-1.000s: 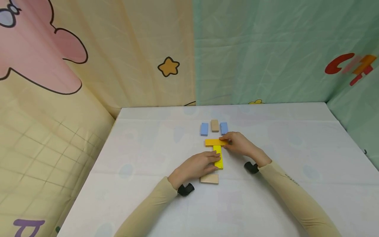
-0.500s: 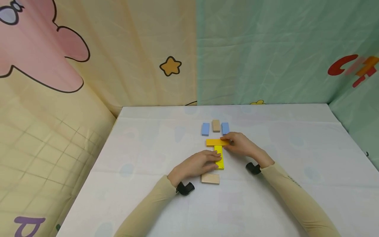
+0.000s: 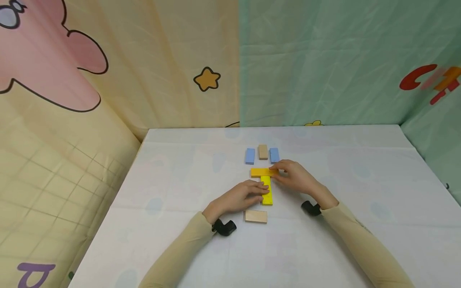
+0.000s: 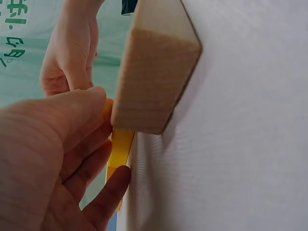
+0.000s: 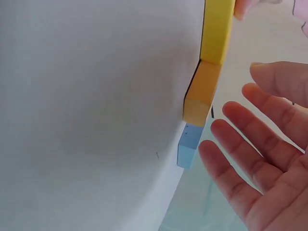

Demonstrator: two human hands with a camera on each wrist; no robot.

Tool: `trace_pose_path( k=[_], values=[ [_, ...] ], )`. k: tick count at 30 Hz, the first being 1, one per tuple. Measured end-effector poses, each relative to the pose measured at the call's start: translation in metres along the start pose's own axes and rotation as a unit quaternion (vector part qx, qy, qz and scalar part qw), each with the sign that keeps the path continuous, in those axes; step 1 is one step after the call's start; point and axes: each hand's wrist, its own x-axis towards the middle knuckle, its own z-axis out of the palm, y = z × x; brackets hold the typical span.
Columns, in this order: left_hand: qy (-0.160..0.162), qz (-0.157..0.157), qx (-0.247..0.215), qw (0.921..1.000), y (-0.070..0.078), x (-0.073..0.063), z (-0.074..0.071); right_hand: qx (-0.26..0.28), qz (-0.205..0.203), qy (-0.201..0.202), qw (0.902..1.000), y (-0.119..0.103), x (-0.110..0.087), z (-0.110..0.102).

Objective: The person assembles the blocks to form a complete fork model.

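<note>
1. The left hand (image 3: 239,197) is reaching in from the left, its fingers lying loosely across the yellow block (image 3: 267,201). Its grip is staying slack: the fingers are resting on the block rather than curling round it, and the thumb is sitting lower, by the block's near left side.
2. The yellow block is lying flat on the worktop (image 3: 180,172), its length running away from the person.
3. The orange block (image 3: 257,173) is lying crosswise at the yellow block's far end, the two appearing to meet in a T.
4. The right hand (image 3: 296,176) is hovering at the orange block's right end. Its grip is standing loose and holding nothing; the right wrist view is showing thumb and fingers parted, with a gap between fingertips and block.
5. Beyond the orange block, a tan block (image 3: 263,152) is standing between the left blue block (image 3: 250,156) and the right blue block (image 3: 274,154), all three sitting apart.
6. A pale wooden block (image 3: 256,217) is lying crosswise on the near side, just apart from the yellow block.
7. Beige sleeves (image 3: 363,244) are covering both forearms.
</note>
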Motion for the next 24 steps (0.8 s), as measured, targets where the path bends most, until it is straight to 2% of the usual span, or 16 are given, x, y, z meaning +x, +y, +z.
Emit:
trace_pose_path(
  k=[6, 10, 18, 24],
  values=[
    [0.008, 0.008, -0.004, 0.9999, -0.001, 0.000, 0.000, 0.011, -0.028, 0.028, 0.9992, -0.013, -0.016, 0.001],
    [0.015, 0.008, -0.001, 0.9999, -0.001, 0.000, 0.001, 0.016, -0.054, 0.027, 0.9980, -0.022, -0.026, 0.002],
    [0.034, 0.024, -0.010, 0.9991, -0.005, 0.001, 0.004, 0.025, -0.099, -0.036, 0.9942, -0.040, -0.040, 0.010],
    [0.043, 0.035, -0.014, 0.9984, -0.006, 0.002, 0.005, 0.006, -0.115, -0.073, 0.9906, -0.051, -0.045, 0.018]
  ],
)
